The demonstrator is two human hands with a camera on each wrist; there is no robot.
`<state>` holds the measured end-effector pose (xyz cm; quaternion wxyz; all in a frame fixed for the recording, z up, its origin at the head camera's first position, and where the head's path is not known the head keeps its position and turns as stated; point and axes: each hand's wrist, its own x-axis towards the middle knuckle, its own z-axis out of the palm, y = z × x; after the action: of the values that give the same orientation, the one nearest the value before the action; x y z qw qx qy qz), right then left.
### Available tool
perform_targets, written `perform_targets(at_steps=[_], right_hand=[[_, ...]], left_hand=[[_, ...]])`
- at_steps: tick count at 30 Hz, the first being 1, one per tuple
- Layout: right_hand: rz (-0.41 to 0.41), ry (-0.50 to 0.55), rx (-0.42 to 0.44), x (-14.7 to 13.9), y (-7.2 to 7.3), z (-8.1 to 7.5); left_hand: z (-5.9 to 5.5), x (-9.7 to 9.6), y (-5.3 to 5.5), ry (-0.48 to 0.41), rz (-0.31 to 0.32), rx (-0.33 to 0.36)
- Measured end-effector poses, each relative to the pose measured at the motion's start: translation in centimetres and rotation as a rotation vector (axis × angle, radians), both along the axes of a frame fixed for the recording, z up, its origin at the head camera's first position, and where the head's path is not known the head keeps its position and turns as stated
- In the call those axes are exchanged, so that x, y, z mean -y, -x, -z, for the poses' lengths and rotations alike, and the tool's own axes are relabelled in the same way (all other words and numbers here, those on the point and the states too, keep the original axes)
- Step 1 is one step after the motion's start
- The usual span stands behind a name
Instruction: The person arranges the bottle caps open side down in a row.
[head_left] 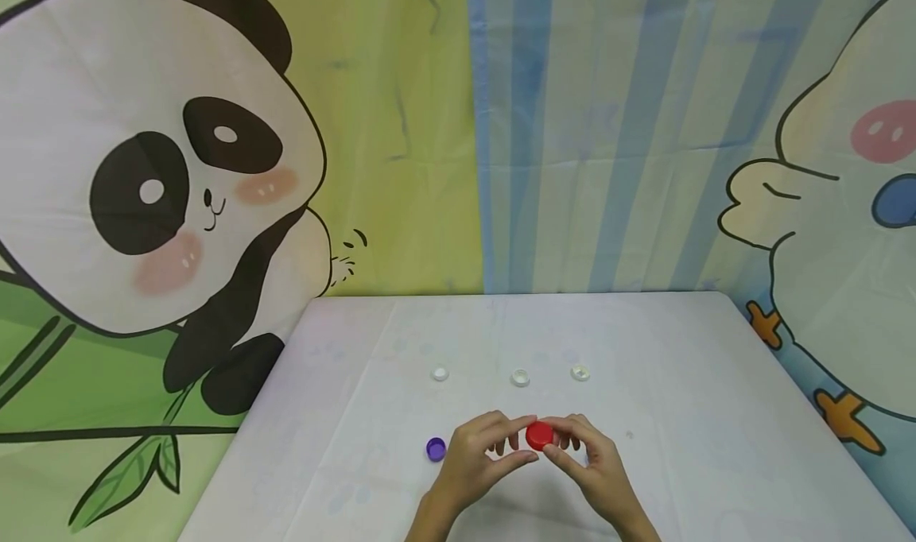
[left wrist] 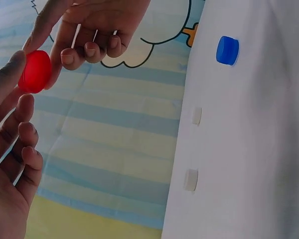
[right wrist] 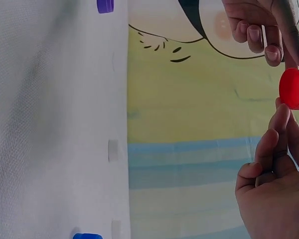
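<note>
A round red bottle cap (head_left: 540, 435) is held up above the white table (head_left: 372, 478), between the two hands. My left hand (head_left: 475, 456) pinches it from the left with thumb and index finger. From the other side my right hand (head_left: 595, 464) grips the same cap, also by thumb and index finger. The other fingers of both hands are loosely bent. In the left wrist view the red cap (left wrist: 36, 72) sits among the fingertips of both hands. The right wrist view shows its round face (right wrist: 292, 89), with part of the rim behind a fingertip.
A purple cap (head_left: 436, 449) lies left of my left hand. Farther back are three small whitish caps (head_left: 440, 373), (head_left: 520, 378), (head_left: 580, 373) in a loose row. A blue cap (left wrist: 227, 50) stands on the table, seen in the wrist views. Printed cloth hangs behind.
</note>
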<state>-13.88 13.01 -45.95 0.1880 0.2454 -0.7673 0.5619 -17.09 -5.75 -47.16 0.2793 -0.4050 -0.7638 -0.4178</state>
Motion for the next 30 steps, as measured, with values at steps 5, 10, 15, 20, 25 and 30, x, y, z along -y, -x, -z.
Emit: perform_targets(at_steps=[5, 10, 15, 20, 25, 30], right_hand=[[0.016, 0.042, -0.078, 0.3, 0.1, -0.1], [0.012, 0.058, -0.138, 0.3, 0.4, 0.2], [0.012, 0.047, -0.167, 0.4, 0.4, 0.2], [0.064, 0.003, -0.171, 0.5, 0.7, 1.3], [0.163, -0.093, -0.074, 0.6, 1.5, 3.9], [0.205, -0.158, -0.041, 1.0, 2.1, 5.7]], left_hand=[[-0.1, -0.2, 0.1, -0.038, -0.009, -0.005], [0.2, -0.3, 0.1, -0.062, -0.017, 0.011], [0.5, -0.3, 0.1, -0.056, -0.035, 0.024], [0.7, -0.2, 0.1, -0.046, -0.056, 0.034], [1.8, 0.0, 0.5, -0.031, -0.102, 0.043], [3.4, 0.2, 1.0, -0.006, -0.16, 0.079]])
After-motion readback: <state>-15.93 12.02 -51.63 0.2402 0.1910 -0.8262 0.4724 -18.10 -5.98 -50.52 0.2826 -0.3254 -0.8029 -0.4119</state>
